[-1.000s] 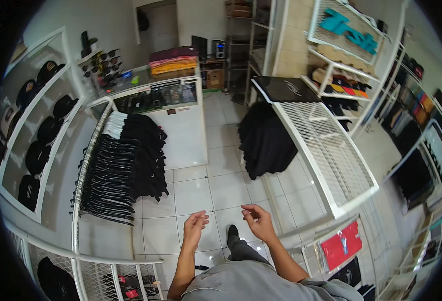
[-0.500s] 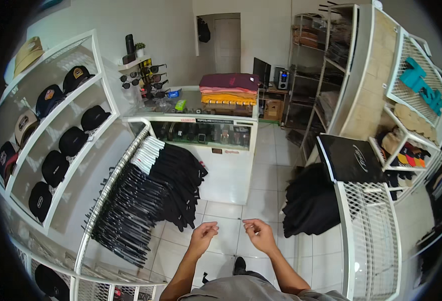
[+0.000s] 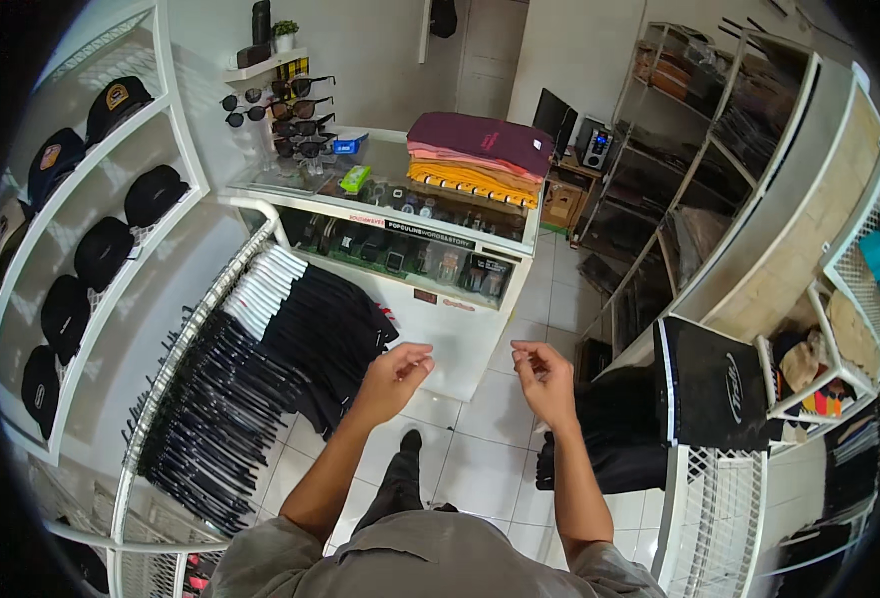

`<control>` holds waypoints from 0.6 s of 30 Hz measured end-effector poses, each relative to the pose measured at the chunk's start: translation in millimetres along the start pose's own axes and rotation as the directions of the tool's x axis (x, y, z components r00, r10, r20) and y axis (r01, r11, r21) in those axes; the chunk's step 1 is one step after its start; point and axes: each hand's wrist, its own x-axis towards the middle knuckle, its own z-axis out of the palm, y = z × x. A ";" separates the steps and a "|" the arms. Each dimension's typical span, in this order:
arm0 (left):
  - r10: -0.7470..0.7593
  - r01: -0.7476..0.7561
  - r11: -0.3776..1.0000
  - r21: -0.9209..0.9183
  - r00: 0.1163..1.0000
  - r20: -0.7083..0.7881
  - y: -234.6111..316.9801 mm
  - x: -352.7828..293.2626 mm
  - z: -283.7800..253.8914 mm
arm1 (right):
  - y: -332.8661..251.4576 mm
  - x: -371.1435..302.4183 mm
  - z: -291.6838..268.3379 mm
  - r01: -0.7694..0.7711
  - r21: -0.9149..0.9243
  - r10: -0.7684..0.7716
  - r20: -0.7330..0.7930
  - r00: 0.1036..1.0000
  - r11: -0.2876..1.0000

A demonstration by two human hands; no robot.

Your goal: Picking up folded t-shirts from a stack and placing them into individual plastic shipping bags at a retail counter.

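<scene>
Before the glass counter (image 3: 470, 334), the left hand (image 3: 392, 381) and right hand (image 3: 546, 384) are hovering half-spread, seemingly empty, apparently just readying, any touch calling for a longer reach.

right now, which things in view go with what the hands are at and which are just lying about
By the hands, both apparently empty:
left hand, nearest the black clothes on the left rail
right hand, nearest the black garments hanging at right

Just lying about:
folded stack
sunglasses
caps
green item
</scene>
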 end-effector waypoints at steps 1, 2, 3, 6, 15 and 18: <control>0.048 -0.048 0.999 -0.001 0.999 -0.010 -2.2 19.1 -2.2 | 6.0 16.8 3.7 -0.001 -0.009 0.001 0.004 1.000 1.000; 0.086 -0.086 0.996 -0.005 0.996 0.002 5.3 36.8 -4.9 | 10.8 32.8 4.8 0.017 -0.012 -0.017 -0.002 1.000 1.000; 0.087 -0.087 0.996 -0.014 0.996 0.005 7.3 56.7 -8.2 | 14.6 50.0 6.6 0.035 -0.016 -0.036 -0.009 0.999 0.999; 0.186 -0.185 0.983 -0.011 0.982 0.026 5.8 118.4 -22.7 | 0.9 102.8 15.8 0.059 -0.058 -0.060 -0.018 0.998 0.997; 0.368 -0.355 0.900 0.252 0.930 -0.003 23.1 334.0 -70.6 | 30.5 286.4 60.4 0.308 -0.257 -0.332 -0.055 0.942 0.916; 0.507 -0.459 0.782 0.421 0.862 -0.003 19.5 400.8 -86.4 | 43.5 343.3 78.3 0.364 -0.316 -0.397 -0.046 0.917 0.877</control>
